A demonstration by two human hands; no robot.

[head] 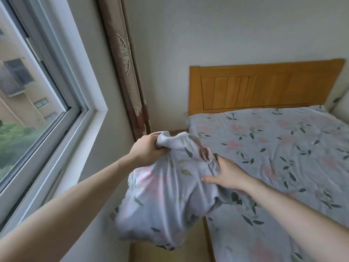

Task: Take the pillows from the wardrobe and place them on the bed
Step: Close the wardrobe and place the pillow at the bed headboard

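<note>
A pillow (162, 197) in a pale floral case hangs in the air over the gap between the window wall and the bed's left edge. My left hand (149, 148) grips its far top corner in a fist. My right hand (224, 174) clutches a bunch of the case on the pillow's right side. The bed (279, 154) fills the right of the view, covered by a sheet with the same pink flowers and green leaves. The wardrobe is not in view.
A wooden headboard (264, 86) stands against the far wall. A window (34, 95) with a deep white sill runs along the left, and a brown patterned curtain (126, 65) hangs in the corner. A narrow strip of floor (188, 250) separates bed and wall.
</note>
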